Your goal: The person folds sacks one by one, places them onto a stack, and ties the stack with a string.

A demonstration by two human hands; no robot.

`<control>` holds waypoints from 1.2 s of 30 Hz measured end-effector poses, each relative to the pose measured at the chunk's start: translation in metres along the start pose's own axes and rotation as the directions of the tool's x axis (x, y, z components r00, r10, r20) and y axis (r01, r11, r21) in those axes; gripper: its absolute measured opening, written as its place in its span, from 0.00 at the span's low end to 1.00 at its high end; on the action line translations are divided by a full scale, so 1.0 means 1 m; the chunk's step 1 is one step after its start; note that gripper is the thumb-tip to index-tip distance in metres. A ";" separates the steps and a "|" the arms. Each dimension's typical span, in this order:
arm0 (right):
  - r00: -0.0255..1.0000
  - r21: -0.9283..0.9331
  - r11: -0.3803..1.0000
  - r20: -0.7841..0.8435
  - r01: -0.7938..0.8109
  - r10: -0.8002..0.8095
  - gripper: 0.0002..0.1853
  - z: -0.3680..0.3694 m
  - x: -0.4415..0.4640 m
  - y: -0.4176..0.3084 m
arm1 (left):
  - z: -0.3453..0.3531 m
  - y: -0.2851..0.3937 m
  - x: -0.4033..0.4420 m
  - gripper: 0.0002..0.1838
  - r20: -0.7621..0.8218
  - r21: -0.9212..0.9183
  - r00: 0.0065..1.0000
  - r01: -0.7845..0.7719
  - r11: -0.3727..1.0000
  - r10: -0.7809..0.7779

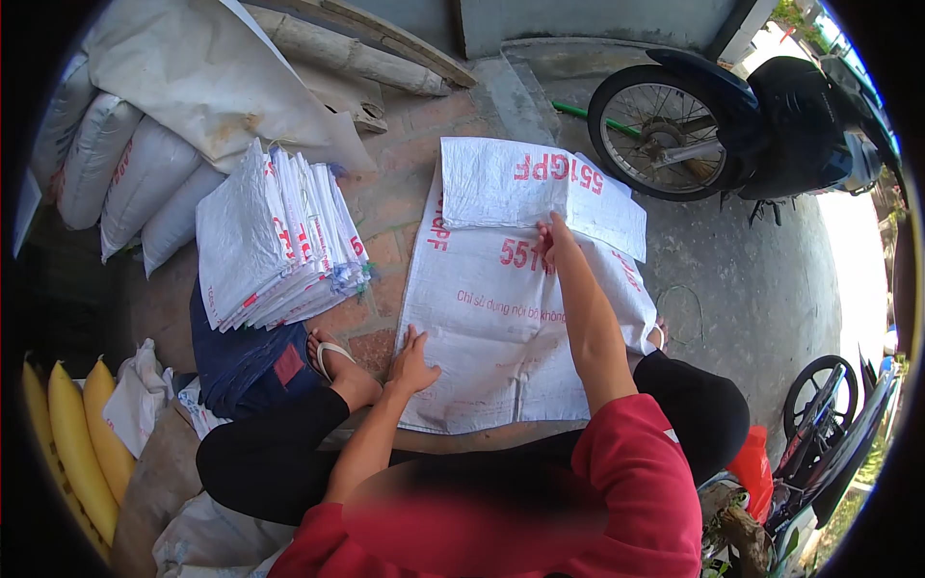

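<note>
A white woven sack (482,356) with red print lies spread on the ground before me, its far end folded over into a flap (491,197). My right hand (551,241) is at the flap's near edge, fingers closed on it, partly hidden by the wrist. On the sack's left edge rests my left hand (414,366), open, with fingers and thumb apart. To the left, a thick stack of folded white sacks (246,236) sits on dark blue cloth (246,366).
Filled white sacks (145,178) stand at upper left under a pale sheet (202,67). Yellow bulging bags (77,433) lie at lower left. A motorbike (713,125) is parked at upper right; a second wheel (819,393) and a red bag (752,472) are at lower right.
</note>
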State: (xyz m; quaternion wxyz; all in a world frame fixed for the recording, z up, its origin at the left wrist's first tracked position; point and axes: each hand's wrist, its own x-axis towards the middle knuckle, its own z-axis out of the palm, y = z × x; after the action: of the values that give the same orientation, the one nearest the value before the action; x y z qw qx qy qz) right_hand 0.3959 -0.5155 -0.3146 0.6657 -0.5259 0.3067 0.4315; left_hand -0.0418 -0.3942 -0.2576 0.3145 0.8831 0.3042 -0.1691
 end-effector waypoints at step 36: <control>0.220 -0.078 0.225 0.657 0.971 -0.721 0.16 0.210 -0.262 -0.049 | 0.029 0.019 0.015 0.39 -0.322 -0.022 0.944 0.075 0.997 -0.078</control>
State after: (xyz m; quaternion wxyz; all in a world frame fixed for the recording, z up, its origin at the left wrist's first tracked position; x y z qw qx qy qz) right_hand 0.3152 -0.3824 -0.0130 0.6870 -0.6203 -0.3483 0.1483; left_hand -0.0212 -0.4189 -0.2781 0.2582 0.8848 0.3864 -0.0332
